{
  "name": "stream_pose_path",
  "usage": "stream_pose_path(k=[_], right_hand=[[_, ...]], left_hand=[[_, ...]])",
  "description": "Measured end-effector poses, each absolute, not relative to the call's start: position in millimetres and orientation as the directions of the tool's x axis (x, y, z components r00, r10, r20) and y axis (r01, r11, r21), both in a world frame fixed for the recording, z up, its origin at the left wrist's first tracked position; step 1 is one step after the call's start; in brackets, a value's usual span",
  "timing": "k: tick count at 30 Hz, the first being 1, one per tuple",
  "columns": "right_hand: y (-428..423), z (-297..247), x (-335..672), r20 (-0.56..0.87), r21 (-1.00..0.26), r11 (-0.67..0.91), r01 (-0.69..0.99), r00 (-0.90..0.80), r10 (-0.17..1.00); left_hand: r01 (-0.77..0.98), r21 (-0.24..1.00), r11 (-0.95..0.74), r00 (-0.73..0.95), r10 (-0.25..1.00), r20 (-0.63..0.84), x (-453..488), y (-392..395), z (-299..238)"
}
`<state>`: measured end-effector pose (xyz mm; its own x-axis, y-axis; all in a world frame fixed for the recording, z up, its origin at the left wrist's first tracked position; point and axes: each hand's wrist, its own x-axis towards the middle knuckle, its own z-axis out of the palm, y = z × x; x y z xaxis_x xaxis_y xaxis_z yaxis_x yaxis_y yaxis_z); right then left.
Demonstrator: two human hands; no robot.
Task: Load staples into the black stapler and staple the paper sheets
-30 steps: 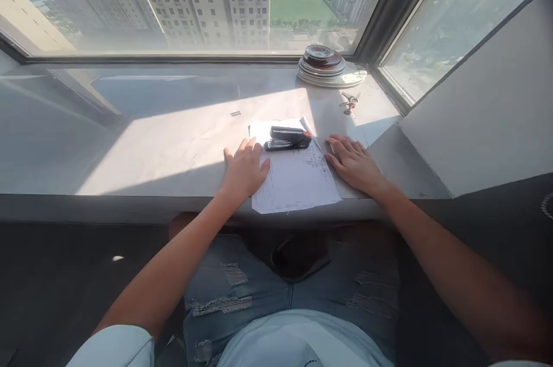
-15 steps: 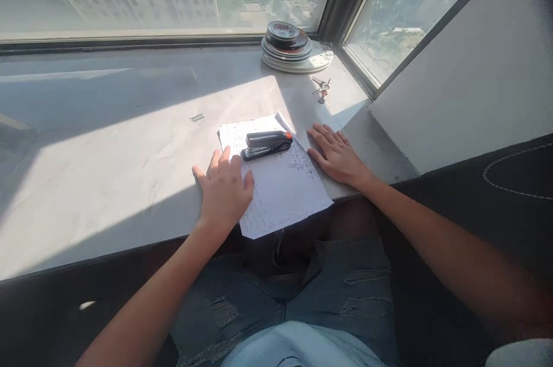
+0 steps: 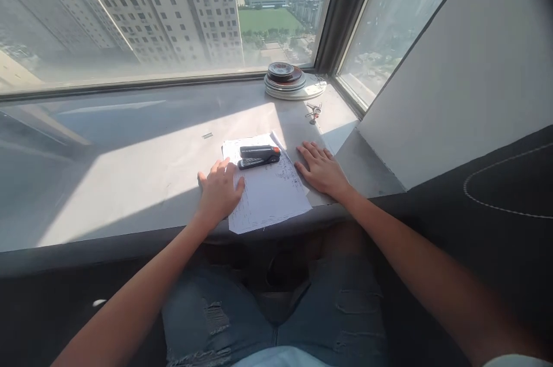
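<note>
Right, both hands down, nothing gripped. Landmark: paper stack (image 3: 272,205) on the window sill (image 3: 164,174). Ripped jeans (image 3: 311,309) on the near side of the stack, lower down. Stack's near edge seems to overhang the sill front, so light pressure would be best there; leaning on it could crease or drag the sheets.

Left hand (image 3: 218,191) laps the stack's left edge, fingers spread wide, thumb over the paper. Right hand (image 3: 319,168) lies flat just right of the stack, fingers loosely fanned, thumb tip close to its edge; can't tell if they touch.

Black stapler (image 3: 259,154) sits on the stack's far half, orange-red bit at its right end. For steady work: palms low and relaxed, sheets held from both sides, stapler lifted clear before any squaring up.

Beyond the stack, far left: what looks like a staple strip (image 3: 208,135). Far right: small metal item (image 3: 314,112), type unclear. Farther, past the stack's far right corner: piled plates (image 3: 285,89), then window (image 3: 173,27).
</note>
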<state>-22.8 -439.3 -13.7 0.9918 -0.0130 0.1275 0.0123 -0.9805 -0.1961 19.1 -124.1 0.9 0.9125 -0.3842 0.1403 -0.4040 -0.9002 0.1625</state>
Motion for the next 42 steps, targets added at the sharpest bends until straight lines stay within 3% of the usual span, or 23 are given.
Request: stream_pose_path(k=[8,16,30,42], right_hand=[[-439.8,-24.4,-21.4,0.202,-0.262,-0.962,0.071,0.979,0.017],[-439.8,-27.9,-15.4,0.136,-0.277,-0.958,0.077,0.99,0.04],[-431.2,-27.5,-10.6,0.115,-0.282,-0.959,-0.017,0.992,-0.051],[-431.4,-25.3,-10.7,0.109,-0.304,-0.953,-0.009,0.993,-0.044]], left_hand=[[-0.361,0.162,-0.919,0.931,-0.345,0.117,14.6,-125.5,7.9],[-0.34,0.221,-0.914,0.94,-0.321,0.12,16.6,-122.5,9.3],[-0.391,0.214,-0.895,0.917,-0.358,0.176,23.6,-117.9,-3.8],[-0.353,0.269,-0.896,0.933,-0.316,0.171,23.1,-117.3,-3.5]])
